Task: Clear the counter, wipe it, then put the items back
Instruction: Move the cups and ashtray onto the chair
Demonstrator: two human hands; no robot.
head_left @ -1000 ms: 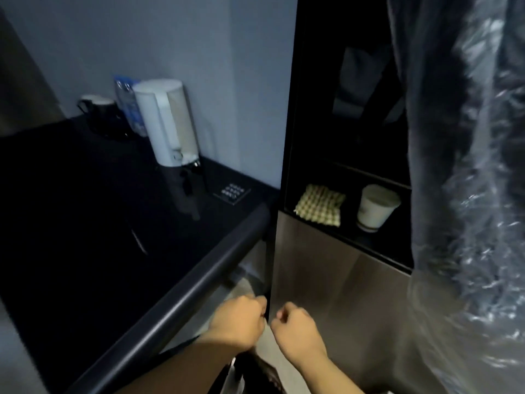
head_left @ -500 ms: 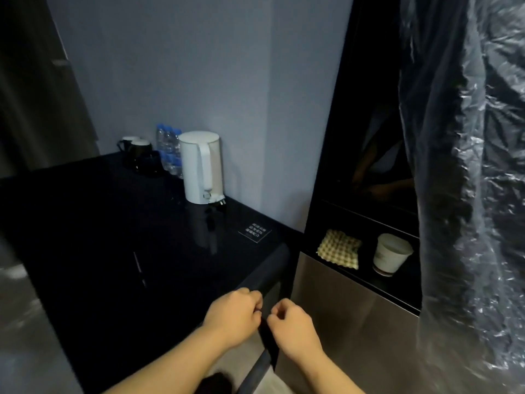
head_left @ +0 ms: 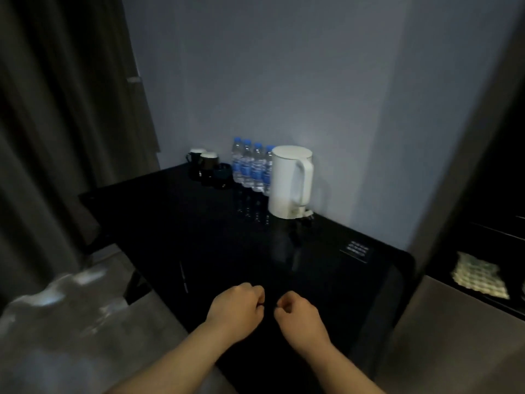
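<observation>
Evidently at the outset of clearing: my left hand and right hand hung side by side, nearly touching, over the near edge of the black surface. Both were clenched, fingers curled under, with nothing to be seen in either fist; a thin dark thing against that dark top would not have shown.

Everything to be cleared lay ahead of the hands, well apart from them, in a row along the far wall. The white kettle stood upright almost straight ahead of the right hand, its handle turned to the right, away from the left hand. Just to the kettle's left stood the water bottles, upright and packed together, ahead of the left hand. The dark cups ended the row, ahead and further left of the left hand. A small printed card lay flat ahead and to the right of the right hand, nearer than the kettle.

A checked cloth lay on a shelf off to the right of the right hand, beyond the surface's edge.

By my judgement the right hand was better placed for kettle, card and cloth, the left for bottles and cups.
</observation>
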